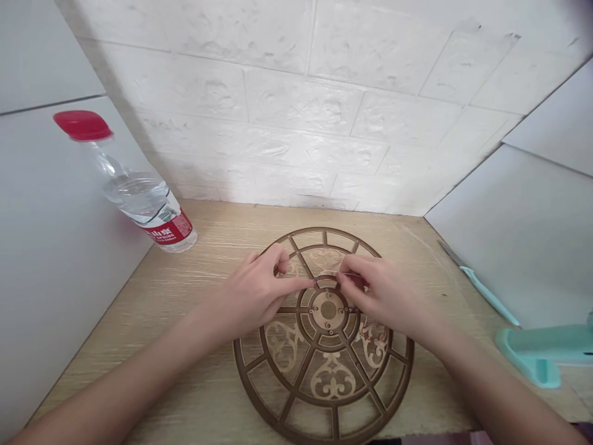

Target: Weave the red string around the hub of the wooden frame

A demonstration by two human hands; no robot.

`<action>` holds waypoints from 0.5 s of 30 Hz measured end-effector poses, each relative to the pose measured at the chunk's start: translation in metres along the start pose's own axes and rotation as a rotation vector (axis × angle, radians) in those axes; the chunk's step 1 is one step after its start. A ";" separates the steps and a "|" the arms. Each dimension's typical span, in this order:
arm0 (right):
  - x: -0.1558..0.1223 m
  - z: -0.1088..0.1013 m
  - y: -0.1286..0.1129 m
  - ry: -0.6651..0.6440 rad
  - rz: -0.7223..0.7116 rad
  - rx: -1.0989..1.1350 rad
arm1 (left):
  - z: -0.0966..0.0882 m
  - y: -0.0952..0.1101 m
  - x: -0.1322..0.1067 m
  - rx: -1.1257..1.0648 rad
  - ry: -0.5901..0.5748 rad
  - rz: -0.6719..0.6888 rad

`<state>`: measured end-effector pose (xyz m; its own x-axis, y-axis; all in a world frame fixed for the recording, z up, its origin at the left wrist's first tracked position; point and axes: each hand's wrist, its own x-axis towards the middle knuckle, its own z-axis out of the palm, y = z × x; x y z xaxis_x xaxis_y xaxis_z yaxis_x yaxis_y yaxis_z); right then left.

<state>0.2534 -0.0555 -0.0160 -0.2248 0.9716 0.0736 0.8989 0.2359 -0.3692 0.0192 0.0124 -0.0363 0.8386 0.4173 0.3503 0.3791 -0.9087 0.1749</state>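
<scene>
A round brown openwork panel [333, 413], like a wheel with spokes and pale scroll ornaments, lies on the wooden table. My left hand [262, 285] is over its upper left part, fingers curled, the outstretched thumb pressing on the ring just above the hub [328, 310]. Close by on the right, my right hand [377, 287] is closed, thumb and forefinger pinching a thin, light thread or wire [330, 272]. This strand runs towards my left thumb tip; its ends are hard to make out. A reddish strand [380, 339] shows on the right-hand scroll ornament.
A water bottle [169, 228] with a red cap stands back left by a white panel. On the right lie a knife with a mint-green handle [491, 296] and a mint-green plastic holder [546, 349]. A white brick-pattern wall [296, 99] closes off the back of the table [213, 228].
</scene>
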 end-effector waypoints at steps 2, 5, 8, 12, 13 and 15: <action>0.000 -0.002 0.000 -0.009 -0.006 -0.044 | 0.000 0.000 0.000 0.006 0.004 0.002; -0.001 -0.002 0.001 0.013 -0.049 -0.071 | 0.000 -0.001 -0.001 -0.002 0.001 -0.005; -0.003 -0.002 0.003 0.046 -0.146 -0.051 | 0.001 -0.001 -0.001 -0.009 0.003 -0.005; -0.004 -0.002 0.008 -0.008 -0.265 -0.097 | 0.002 -0.003 -0.002 0.006 0.008 0.000; -0.004 -0.002 0.009 -0.016 -0.275 -0.129 | 0.002 -0.003 -0.002 0.008 0.008 -0.001; -0.004 -0.003 0.011 -0.020 -0.291 -0.195 | 0.003 -0.003 -0.002 0.005 0.007 -0.003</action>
<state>0.2655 -0.0569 -0.0181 -0.4878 0.8631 0.1307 0.8505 0.5036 -0.1514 0.0173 0.0139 -0.0404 0.8347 0.4204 0.3558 0.3837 -0.9073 0.1718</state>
